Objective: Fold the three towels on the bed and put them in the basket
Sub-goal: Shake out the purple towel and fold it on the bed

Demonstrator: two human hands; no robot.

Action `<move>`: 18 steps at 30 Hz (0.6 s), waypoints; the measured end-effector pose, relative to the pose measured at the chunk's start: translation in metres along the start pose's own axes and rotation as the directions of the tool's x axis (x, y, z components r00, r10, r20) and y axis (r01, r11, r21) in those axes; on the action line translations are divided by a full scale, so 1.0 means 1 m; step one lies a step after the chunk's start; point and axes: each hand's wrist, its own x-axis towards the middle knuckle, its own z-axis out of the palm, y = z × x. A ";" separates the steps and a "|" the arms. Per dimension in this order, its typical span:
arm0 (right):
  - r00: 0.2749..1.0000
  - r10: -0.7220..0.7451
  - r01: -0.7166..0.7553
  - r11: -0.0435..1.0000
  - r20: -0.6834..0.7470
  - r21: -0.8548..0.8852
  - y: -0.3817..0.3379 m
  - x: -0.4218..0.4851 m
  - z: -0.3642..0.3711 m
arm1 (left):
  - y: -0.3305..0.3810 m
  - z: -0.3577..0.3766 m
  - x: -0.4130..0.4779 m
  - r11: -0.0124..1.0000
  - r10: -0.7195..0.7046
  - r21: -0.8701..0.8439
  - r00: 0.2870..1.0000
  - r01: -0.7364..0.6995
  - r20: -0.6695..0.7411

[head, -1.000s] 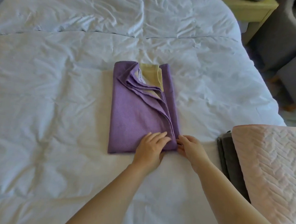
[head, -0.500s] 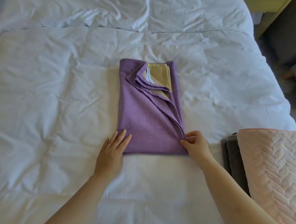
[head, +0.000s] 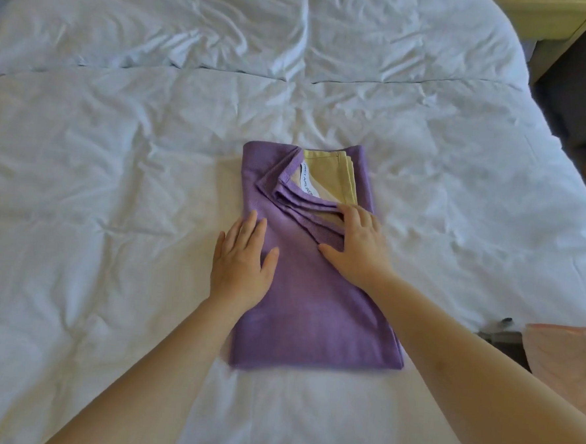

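- Purple towel point(head: 313, 309) folded into a long narrow rectangle, lying flat near the middle of the bed point(head: 114, 211), long side running from the near edge toward the head end.
- Yellow towel point(head: 336, 171) showing at the far end, tucked inside the purple layers beside a white label point(head: 305, 181); whether a separate towel or a lining, cannot tell.
- Left hand point(head: 241, 260) flat on the left edge of the purple towel, fingers point(head: 247, 224) released and spread, pressing rather than gripping.
- Right hand point(head: 358, 246) flat over the loose diagonal edges on the right side, fingers point(head: 353, 215) stretched out, holding nothing.
- Judged stage: smoothing and squaring of a lengthwise fold, with at least one crosswise fold probably still owed.
- Pink quilted thing point(head: 570, 369) at the bed's near right corner, with something dark point(head: 504, 341) beside it; possibly the basket and an already folded towel, but too little in view to say.
- Third towel not identifiable anywhere in view.
- Still left, by this reading: finishing this bundle, carrying it to the basket, and dealing with whatever towel remains unaccounted for.
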 end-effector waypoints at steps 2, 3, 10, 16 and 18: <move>0.999 -0.048 0.050 0.995 0.025 -0.087 -0.006 0.020 0.006 | 0.001 -0.001 0.022 0.998 -0.021 -0.060 0.999 0.019 -0.024; 0.994 -0.096 0.102 0.983 0.046 -0.156 -0.008 0.028 0.009 | 0.002 -0.002 0.032 0.995 -0.033 -0.092 0.999 0.029 -0.043; 0.999 0.041 -0.039 0.986 0.010 -0.162 0.001 0.078 0.006 | 0.017 -0.013 0.080 0.909 0.048 -0.409 0.995 -0.079 -0.085; 0.838 0.511 -0.528 0.670 0.192 0.522 0.027 0.105 -0.025 | 0.026 -0.015 0.098 0.724 0.158 -0.673 0.986 -0.150 -0.050; 0.840 0.507 -0.523 0.661 0.194 0.538 0.025 0.108 -0.029 | 0.015 -0.011 0.103 0.804 0.047 -0.588 0.995 -0.090 -0.088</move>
